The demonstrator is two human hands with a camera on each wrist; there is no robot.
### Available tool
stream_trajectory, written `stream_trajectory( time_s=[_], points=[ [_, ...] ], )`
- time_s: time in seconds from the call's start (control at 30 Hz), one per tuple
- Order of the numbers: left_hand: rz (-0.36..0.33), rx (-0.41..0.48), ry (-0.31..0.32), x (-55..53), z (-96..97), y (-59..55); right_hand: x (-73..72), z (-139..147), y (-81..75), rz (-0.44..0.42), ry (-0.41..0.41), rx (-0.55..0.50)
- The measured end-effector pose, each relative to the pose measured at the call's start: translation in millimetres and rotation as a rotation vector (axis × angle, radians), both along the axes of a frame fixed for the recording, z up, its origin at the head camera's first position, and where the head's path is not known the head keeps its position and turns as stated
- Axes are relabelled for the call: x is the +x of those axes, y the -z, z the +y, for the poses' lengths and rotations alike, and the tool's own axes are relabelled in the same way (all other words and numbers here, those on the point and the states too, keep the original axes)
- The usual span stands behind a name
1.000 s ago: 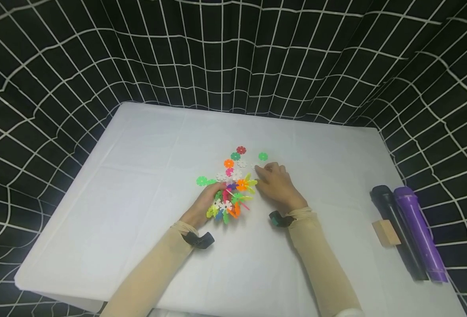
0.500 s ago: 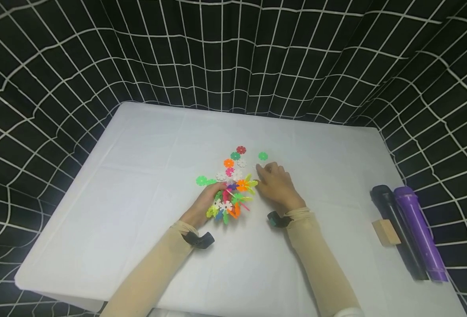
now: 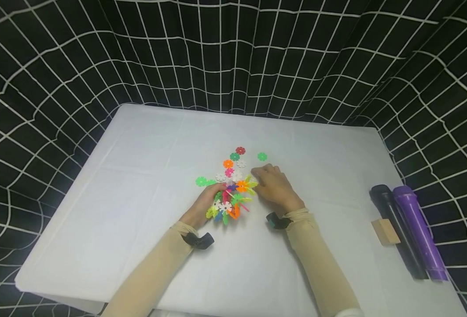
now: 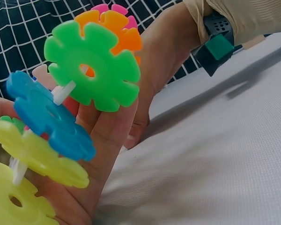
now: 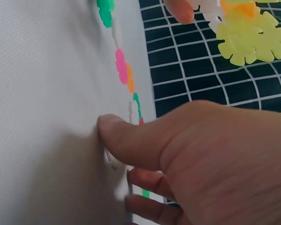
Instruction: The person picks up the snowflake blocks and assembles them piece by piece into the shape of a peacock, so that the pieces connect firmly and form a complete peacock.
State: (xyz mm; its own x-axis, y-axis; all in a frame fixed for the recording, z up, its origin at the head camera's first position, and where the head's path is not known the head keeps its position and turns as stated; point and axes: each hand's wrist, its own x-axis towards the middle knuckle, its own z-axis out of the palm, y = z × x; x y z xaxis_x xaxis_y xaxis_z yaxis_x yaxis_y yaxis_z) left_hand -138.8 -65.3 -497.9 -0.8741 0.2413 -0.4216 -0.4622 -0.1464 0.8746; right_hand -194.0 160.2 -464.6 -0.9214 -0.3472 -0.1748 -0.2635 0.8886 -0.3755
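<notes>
My left hand (image 3: 204, 203) holds a many-coloured cluster of interlocked plastic snowflake discs (image 3: 237, 199) above the table. Green, blue and yellow discs (image 4: 47, 159) of this cluster stand out in front of the palm in the left wrist view. To the right, my right hand (image 3: 273, 185) is low at the tabletop with its fingers bent. In the right wrist view its thumb (image 5: 124, 136) and fingers close around a white snowflake disc (image 5: 113, 163), mostly hidden by the hand. Yellow discs (image 5: 253, 40) of the cluster hang nearby in that view.
Loose snowflake discs lie beyond the hands: red (image 3: 240, 150), dark green (image 3: 235, 156), orange (image 3: 228, 164), pink (image 3: 229, 172), several white and light green (image 3: 262, 156). At the table's right are a wooden block (image 3: 385, 232), a black tube (image 3: 399, 233) and a purple tube (image 3: 420, 233).
My right hand has shifted slightly left and toward me, its fingertips drawing in over the spot where a white disc showed. My left hand keeps holding the cluster in place.
</notes>
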Motion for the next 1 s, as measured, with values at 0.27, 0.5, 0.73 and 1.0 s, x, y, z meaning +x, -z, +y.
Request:
stream_trajectory(
  time_s=[0.27,0.5,0.73,1.0],
  points=[
    [0.015,-0.006,0.012,1.8,-0.5,-0.1,-3.1,7,0.2,-0.103,0.099,-0.112],
    [0.005,-0.026,0.013,2.0,-1.6,1.7,-3.3,9,-20.4,-0.165,0.156,-0.534],
    [0.01,-0.044,0.012,0.9,-0.5,0.4,4.9,4,-39.2,-0.201,0.122,-0.634],
    [0.01,-0.035,0.019,0.8,-0.2,0.3,9.7,5,-44.0,-0.231,0.08,-0.614]
  ],
)
